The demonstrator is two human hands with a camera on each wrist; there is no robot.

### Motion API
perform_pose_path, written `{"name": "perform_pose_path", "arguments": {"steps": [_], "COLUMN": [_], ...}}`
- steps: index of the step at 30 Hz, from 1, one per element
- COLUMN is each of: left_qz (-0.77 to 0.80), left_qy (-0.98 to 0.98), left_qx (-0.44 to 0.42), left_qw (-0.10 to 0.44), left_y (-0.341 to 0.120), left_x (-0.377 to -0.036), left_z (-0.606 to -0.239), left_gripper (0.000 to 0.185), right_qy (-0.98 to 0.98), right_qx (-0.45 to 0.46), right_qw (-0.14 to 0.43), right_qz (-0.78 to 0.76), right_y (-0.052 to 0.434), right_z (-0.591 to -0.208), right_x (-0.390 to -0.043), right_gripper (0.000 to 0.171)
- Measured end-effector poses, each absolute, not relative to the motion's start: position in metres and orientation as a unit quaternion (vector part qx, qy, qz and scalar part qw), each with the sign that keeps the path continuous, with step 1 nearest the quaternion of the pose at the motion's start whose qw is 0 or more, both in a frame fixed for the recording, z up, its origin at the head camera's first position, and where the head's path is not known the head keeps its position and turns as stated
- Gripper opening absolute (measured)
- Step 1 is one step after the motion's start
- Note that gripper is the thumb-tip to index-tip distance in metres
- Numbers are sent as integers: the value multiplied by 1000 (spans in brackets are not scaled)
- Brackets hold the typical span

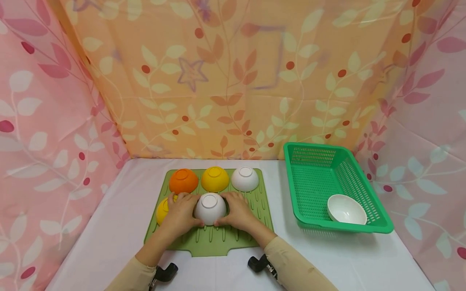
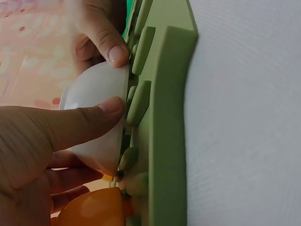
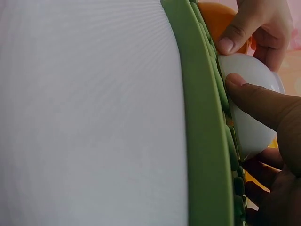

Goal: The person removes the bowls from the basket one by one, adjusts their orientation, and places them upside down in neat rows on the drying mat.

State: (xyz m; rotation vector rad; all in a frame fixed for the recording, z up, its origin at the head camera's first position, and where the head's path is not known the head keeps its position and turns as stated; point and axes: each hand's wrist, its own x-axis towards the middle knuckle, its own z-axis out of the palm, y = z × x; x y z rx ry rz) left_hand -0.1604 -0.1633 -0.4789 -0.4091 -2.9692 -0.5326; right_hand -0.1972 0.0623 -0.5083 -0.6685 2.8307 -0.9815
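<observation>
An upside-down white bowl (image 1: 210, 212) sits on the green drying mat (image 1: 209, 248), its rim down against the ridges. My left hand (image 1: 181, 214) holds its left side and my right hand (image 1: 238, 211) its right side, each thumb near the front of the rim. In the left wrist view, the left thumb lies across the white bowl (image 2: 96, 84); the right wrist view has the right thumb on the same bowl (image 3: 254, 125). Beside the left hand, partly hidden by it, is a yellow-orange bowl (image 1: 162, 211), also upside down.
Behind stand upside-down orange (image 1: 183, 184), yellow (image 1: 214, 182) and white (image 1: 245, 181) bowls in a row on the mat. To the right, a green plastic basket (image 1: 295, 202) contains another white bowl (image 1: 346, 210), tilted with its mouth up. Floral cloth walls (image 1: 233, 81) surround the table.
</observation>
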Motion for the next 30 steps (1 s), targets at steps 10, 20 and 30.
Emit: {"name": "perform_pose_path", "arguments": {"steps": [10, 20, 30], "left_qz": [-205, -273, -286], "left_qy": [-967, -945, -942], "left_qx": [-147, -170, -174], "left_qw": [45, 57, 39], "left_y": [-166, -165, -156], "left_x": [-161, -165, -173], "left_z": [-476, -464, -461], "left_gripper": [82, 71, 60], "right_qy": [919, 920, 927], "right_qx": [-223, -234, -228], "right_qw": [34, 31, 35], "right_qz": [-324, -314, -296], "right_y": [65, 64, 64], "right_z": [-506, -506, -507], "right_x": [-193, -195, -194], "right_gripper": [91, 90, 91]}}
